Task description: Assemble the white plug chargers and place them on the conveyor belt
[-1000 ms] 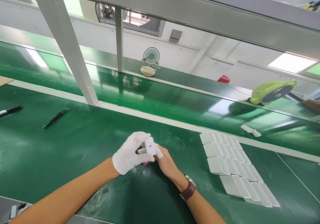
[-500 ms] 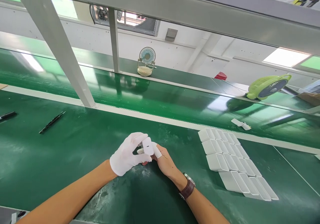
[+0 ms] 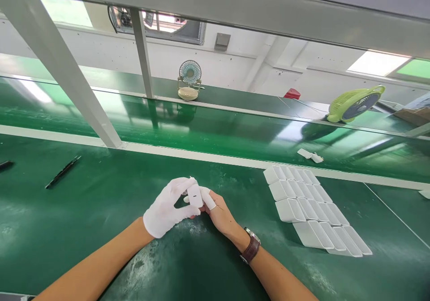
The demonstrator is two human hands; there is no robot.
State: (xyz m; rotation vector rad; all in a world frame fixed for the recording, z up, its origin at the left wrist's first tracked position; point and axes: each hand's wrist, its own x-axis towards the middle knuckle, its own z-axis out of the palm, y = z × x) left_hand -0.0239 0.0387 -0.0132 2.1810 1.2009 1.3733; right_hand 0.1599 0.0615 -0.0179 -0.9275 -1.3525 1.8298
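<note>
A small white charger [image 3: 195, 196] with a dark slot in its face is held above the green bench, roughly mid-view. My left hand [image 3: 169, 209], in a white glove, pinches it between thumb and fingers from the left. From the right, my right hand [image 3: 215, 207] also grips it, with white finger cots on its thumb and a finger; its other fingers are partly hidden behind the charger. To the right of my hands, hollow white plastic casings [image 3: 314, 202] lie in several close rows, their open ends showing.
Dark tweezers [image 3: 63, 172] lie at the left, with another dark tool [image 3: 6, 165] at the edge. Beyond the bench's pale rim, a green conveyor belt [image 3: 215, 135] carries small white pieces [image 3: 310, 155]. A metal post [image 3: 80, 86], a small fan [image 3: 190, 79] and a green fan [image 3: 356, 104] stand farther back.
The view has shifted slightly, so the surroundings sit a little farther left. Both hands keep hold of the charger, which has turned slightly.
</note>
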